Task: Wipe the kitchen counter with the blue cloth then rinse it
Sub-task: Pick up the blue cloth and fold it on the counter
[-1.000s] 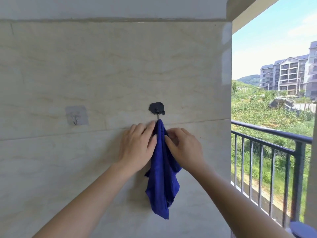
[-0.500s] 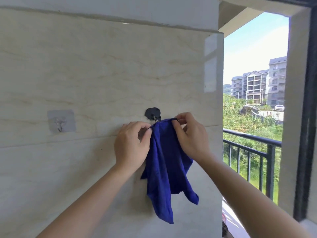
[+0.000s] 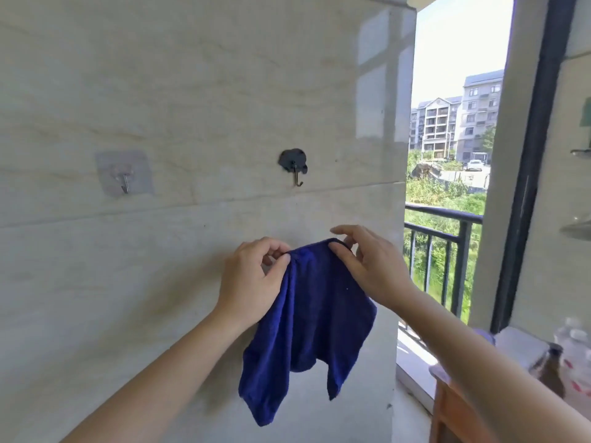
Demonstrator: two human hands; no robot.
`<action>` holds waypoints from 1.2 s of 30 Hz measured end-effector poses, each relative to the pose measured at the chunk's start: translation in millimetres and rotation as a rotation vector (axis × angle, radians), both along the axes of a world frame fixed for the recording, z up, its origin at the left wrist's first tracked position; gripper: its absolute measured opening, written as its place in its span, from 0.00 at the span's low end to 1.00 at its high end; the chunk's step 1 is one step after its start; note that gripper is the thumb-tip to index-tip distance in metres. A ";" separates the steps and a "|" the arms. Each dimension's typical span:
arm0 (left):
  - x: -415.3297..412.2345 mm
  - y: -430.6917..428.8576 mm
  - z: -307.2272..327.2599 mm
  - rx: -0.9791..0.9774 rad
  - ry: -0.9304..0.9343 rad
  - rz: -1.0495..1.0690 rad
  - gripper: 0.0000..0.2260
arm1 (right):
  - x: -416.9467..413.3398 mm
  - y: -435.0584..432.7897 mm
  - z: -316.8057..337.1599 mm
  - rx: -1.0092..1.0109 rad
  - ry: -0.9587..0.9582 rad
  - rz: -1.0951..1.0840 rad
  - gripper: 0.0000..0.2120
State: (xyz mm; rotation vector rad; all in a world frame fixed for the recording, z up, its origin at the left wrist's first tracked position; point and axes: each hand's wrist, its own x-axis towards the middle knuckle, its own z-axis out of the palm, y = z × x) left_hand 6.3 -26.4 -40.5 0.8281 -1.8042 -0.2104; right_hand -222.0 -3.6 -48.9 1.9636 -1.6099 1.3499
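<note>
The blue cloth [image 3: 313, 318] hangs free in front of the marble wall, held up by its top edge. My left hand [image 3: 251, 282] pinches the cloth's upper left corner between thumb and fingers. My right hand [image 3: 367, 266] pinches the upper right part of the edge, index finger stretched out. The black wall hook [image 3: 293, 164] above the cloth is bare. No kitchen counter is in view.
A clear adhesive hook [image 3: 124, 174] sits on the wall to the left. A balcony railing [image 3: 447, 238] and a dark door frame [image 3: 531, 174] are at the right. A wooden table edge [image 3: 454, 407] with a dark bottle [image 3: 551, 369] and a plastic bottle [image 3: 575, 356] stands at lower right.
The cloth has come off the black hook and both hands have lowered it, spreading its top edge. The view has shifted to the right and downward.
</note>
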 end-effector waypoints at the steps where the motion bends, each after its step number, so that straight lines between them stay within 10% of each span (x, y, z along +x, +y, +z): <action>1: 1.7 3.3 -14.9 0.065 -0.037 -0.037 0.06 | -2.5 6.7 -18.9 0.054 0.008 -0.013 0.09; 18: -127.8 113.6 -179.6 0.534 -0.199 -0.767 0.05 | -54.9 287.2 -171.7 0.511 -0.203 -0.570 0.05; 36: -300.9 594.0 -215.3 0.165 -0.734 -1.631 0.11 | 1.8 822.6 -224.7 0.312 -0.590 -1.424 0.07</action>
